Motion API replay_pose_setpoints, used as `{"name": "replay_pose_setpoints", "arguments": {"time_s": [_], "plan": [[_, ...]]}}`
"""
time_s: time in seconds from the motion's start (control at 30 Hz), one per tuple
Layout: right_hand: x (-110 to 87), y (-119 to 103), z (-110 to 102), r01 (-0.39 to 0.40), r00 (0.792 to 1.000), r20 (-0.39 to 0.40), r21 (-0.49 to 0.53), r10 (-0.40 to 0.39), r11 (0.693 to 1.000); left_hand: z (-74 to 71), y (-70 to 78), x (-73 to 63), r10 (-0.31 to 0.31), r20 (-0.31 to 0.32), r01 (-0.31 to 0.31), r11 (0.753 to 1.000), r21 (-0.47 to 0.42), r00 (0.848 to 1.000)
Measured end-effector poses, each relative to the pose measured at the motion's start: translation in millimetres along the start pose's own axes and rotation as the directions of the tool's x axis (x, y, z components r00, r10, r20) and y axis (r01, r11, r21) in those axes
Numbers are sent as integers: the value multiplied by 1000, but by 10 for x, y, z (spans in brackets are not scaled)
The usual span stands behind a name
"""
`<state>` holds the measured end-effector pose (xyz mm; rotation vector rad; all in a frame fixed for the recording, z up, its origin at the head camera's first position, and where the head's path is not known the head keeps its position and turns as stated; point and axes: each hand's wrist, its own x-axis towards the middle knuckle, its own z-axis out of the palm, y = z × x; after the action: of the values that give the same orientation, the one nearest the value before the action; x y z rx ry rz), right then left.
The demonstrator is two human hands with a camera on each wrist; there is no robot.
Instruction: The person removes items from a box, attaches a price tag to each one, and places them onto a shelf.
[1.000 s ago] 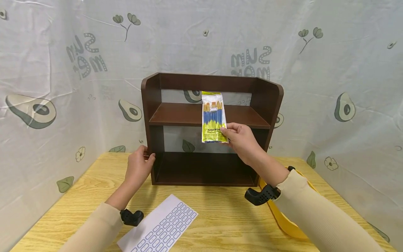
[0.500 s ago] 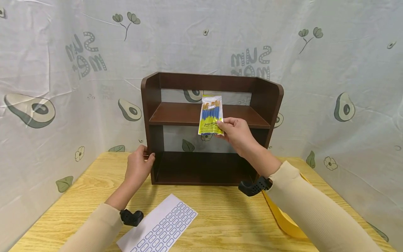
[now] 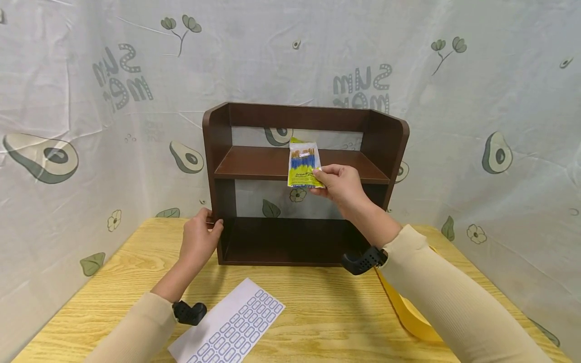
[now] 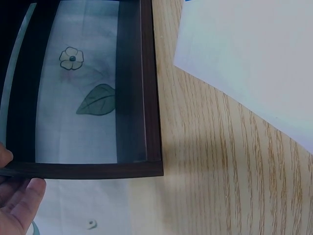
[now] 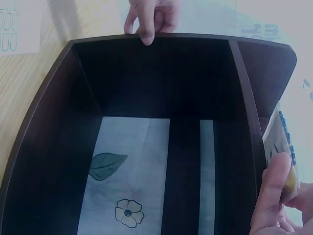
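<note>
My right hand [image 3: 347, 189] pinches the lower right corner of a clear packet of artist paintbrushes [image 3: 304, 164], blue-handled with a yellow-green print and a small white label. The packet is held tilted at the upper board of a dark brown two-tier desktop shelf [image 3: 254, 164]; whether it touches the board cannot be told. In the right wrist view, the packet [image 5: 276, 132] shows edge-on and partly hidden by fingers. My left hand [image 3: 197, 239] grips the shelf's left side panel, thumb inside and fingers outside. The left wrist view shows those fingers [image 4: 29, 205] under the panel edge.
A white sheet of blue-bordered labels [image 3: 236, 322] lies on the wooden table [image 3: 327, 312] before the shelf. To the right, partly under my right forearm, is a yellow container [image 3: 415, 322]. A patterned curtain [image 3: 290, 60] hangs behind and on both sides.
My right hand has moved the paintbrush packet slightly up and forward toward the upper board, and its top now leans farther back. The left hand has stayed on the side panel.
</note>
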<state>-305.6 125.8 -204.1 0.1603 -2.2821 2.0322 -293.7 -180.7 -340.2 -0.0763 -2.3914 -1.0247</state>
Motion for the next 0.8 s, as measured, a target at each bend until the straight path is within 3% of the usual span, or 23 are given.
{"name": "replay_pose_setpoints", "arguments": {"time_s": [0.33, 0.8], "plan": [[17, -8, 18, -16, 999, -38, -17, 15, 1000, 9, 0, -1, -5, 0, 5, 1000, 10, 1000], [15, 31, -1, 13, 1000, -16, 21, -12, 1000, 11, 0, -2, -2, -3, 2, 1000, 8, 1000]]}}
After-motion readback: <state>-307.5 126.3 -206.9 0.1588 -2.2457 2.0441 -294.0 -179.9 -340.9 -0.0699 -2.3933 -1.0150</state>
